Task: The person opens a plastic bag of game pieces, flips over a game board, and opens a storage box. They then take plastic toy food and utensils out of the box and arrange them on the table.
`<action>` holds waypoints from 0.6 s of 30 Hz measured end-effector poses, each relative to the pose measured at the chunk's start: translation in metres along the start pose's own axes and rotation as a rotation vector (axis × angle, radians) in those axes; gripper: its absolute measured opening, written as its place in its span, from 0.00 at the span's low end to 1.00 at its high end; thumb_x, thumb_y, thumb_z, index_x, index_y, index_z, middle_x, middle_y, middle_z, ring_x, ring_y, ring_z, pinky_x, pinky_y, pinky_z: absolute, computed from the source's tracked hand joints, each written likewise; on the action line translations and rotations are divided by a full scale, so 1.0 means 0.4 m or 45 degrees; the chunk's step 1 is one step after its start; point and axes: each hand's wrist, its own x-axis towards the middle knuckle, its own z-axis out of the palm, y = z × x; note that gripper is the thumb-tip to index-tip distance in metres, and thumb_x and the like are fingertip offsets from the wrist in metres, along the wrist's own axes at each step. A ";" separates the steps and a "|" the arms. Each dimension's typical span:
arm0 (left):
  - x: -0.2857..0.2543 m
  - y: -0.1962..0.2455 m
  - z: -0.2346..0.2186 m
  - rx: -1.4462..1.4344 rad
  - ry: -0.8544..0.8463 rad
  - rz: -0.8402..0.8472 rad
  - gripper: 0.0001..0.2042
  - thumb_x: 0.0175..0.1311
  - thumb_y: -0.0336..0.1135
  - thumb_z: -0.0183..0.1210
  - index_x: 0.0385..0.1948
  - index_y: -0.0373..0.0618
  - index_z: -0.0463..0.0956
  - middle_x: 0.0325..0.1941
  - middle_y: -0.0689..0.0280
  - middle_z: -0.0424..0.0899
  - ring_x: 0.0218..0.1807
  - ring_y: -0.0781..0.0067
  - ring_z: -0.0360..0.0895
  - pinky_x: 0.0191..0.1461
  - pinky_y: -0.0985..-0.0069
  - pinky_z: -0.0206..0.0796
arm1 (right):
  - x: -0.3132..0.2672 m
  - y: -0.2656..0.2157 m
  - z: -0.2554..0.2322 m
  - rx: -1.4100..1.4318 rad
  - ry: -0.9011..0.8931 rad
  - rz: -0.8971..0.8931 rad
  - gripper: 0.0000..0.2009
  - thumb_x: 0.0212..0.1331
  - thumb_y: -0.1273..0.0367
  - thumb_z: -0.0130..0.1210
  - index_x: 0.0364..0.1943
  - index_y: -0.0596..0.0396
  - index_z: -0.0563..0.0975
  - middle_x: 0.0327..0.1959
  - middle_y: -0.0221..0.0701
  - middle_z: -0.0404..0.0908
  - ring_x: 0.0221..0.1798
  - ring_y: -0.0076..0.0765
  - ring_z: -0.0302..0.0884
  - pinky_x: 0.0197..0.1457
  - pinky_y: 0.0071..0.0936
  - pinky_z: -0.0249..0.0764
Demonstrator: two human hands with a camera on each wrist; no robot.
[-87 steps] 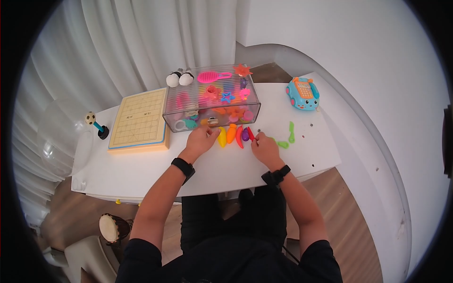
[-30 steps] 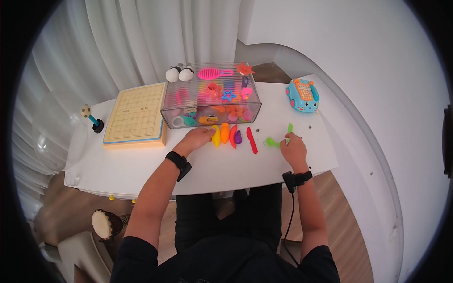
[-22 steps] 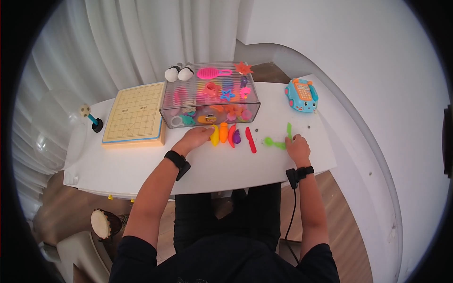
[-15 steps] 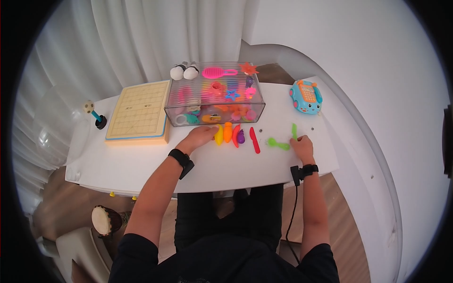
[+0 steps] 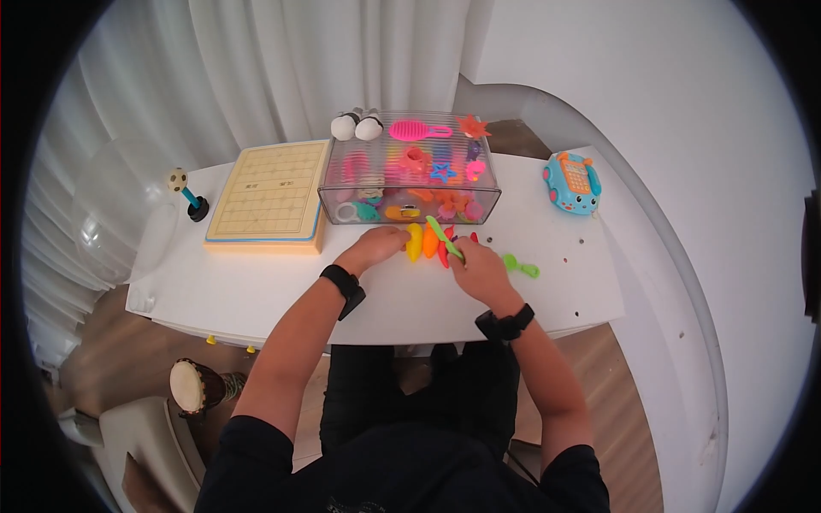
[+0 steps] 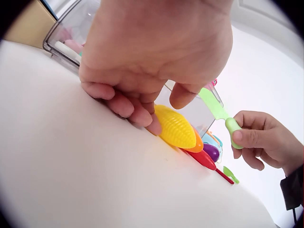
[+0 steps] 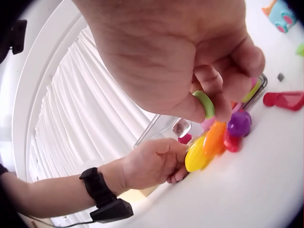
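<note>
My left hand (image 5: 374, 248) rests at the end of a yellow toy corn cob (image 6: 175, 127), its thumb and index finger at the cob's tip. My right hand (image 5: 481, 274) pinches the handle of a green toy knife (image 6: 216, 105), blade pointing up and toward the corn. In the head view the knife overlaps the row of toy vegetables: an orange carrot (image 5: 429, 242), a red chili pepper (image 5: 443, 255) and a purple eggplant (image 7: 239, 124). A red toy knife (image 7: 285, 100) lies beyond them, largely hidden by my right hand in the head view.
Behind the vegetables stands a clear box (image 5: 410, 171) full of toys, with a pink brush (image 5: 419, 130) on top. A board box (image 5: 267, 195) lies left of it. A small green utensil (image 5: 522, 267) and a toy phone (image 5: 571, 182) lie to the right.
My right hand has set down the red knife, moved right to the green knife, picked it up and carried it left over the vegetables. My left hand has stayed by the corn.
</note>
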 end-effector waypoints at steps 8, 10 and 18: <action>-0.021 0.026 -0.009 0.119 -0.043 0.090 0.22 0.55 0.50 0.55 0.40 0.36 0.78 0.43 0.54 0.80 0.46 0.64 0.75 0.52 0.72 0.65 | 0.019 -0.017 0.094 -0.129 -0.024 -0.141 0.08 0.56 0.69 0.49 0.37 0.58 0.70 0.30 0.44 0.78 0.33 0.54 0.77 0.35 0.50 0.71; -0.023 0.025 -0.007 0.132 -0.016 0.089 0.26 0.51 0.54 0.57 0.39 0.37 0.79 0.42 0.52 0.81 0.46 0.59 0.77 0.50 0.70 0.66 | 0.015 -0.021 0.096 -0.135 -0.044 -0.139 0.08 0.56 0.70 0.49 0.37 0.59 0.70 0.30 0.44 0.78 0.33 0.54 0.77 0.35 0.50 0.71; -0.023 0.036 -0.017 0.179 -0.061 0.075 0.25 0.55 0.51 0.55 0.43 0.36 0.78 0.45 0.53 0.80 0.48 0.61 0.76 0.53 0.71 0.65 | -0.027 -0.026 0.076 -0.096 -0.118 -0.065 0.08 0.55 0.69 0.50 0.35 0.59 0.69 0.27 0.46 0.77 0.33 0.57 0.76 0.36 0.52 0.70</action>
